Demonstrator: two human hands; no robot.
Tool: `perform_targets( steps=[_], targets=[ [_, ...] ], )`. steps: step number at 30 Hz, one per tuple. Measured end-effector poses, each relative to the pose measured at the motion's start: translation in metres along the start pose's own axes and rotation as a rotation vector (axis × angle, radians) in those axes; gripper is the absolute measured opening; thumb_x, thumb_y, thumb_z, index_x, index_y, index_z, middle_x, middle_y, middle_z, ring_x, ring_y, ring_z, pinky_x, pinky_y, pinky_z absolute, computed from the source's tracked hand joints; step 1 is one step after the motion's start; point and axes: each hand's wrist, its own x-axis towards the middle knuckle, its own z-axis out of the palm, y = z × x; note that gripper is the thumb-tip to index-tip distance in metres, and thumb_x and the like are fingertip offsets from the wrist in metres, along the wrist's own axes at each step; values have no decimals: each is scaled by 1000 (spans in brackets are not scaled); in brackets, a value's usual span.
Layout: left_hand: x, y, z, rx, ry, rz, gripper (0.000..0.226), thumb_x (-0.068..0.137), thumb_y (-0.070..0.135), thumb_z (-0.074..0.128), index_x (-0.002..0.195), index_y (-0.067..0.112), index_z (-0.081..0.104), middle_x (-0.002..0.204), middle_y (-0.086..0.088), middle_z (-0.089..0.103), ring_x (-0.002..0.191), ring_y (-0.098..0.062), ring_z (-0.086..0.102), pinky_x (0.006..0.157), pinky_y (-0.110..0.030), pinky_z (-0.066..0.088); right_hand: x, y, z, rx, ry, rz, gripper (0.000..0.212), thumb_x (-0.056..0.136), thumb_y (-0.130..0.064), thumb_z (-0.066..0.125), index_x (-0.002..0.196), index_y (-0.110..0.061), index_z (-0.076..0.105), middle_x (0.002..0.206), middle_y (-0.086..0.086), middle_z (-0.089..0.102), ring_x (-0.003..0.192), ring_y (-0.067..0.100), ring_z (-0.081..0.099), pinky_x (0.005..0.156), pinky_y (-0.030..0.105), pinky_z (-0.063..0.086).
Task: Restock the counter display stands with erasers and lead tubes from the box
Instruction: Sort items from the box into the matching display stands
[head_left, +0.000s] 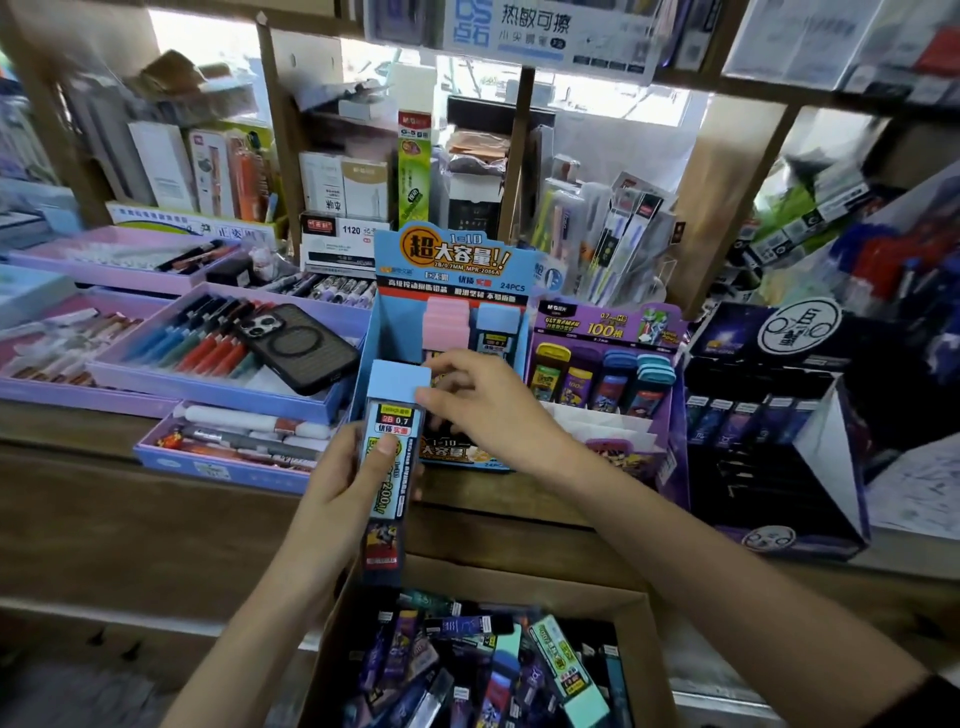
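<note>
A: Left grip (358, 467)?
B: Wrapped round the blue-capped lead tube (399, 384), upright, frame centre, before the blue display stand (447, 260).
A: Right grip (483, 400)?
B: Fingers curled at stand front, touching tube cap; pinching anything, can't tell.

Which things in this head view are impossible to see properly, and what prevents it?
- Head view: front slots of the blue cardboard display stand, hidden behind the right hand.
- Head view: brown cardboard box, cut off by the bottom edge, contents blurred.
- Head view: label of the blue-capped lead tube in the left hand, partly covered by the thumb.
</note>
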Motion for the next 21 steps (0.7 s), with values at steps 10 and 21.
perform_targets(
  steps=[10,21],
  targets=[
    [15,8,-1,-5,67,-13,17,96,12,45,112,12,50,86,-7,68,68,-9,67,58,-19,54,12,-5,-97,-20,365,-80,13,88,-11,62,87,-21,54,75,-4,62,67,9,64,64,20,49],
    [17,5,-1,28,21,5,15,95,8,46,109,4,52,82,-1,70,68,-8,68,58,-17,53,45,26,-79,-672,394,-148,18,90,-26,60,104,-15,58,96,7,66,91,26,59,76,38,49]
  ],
)
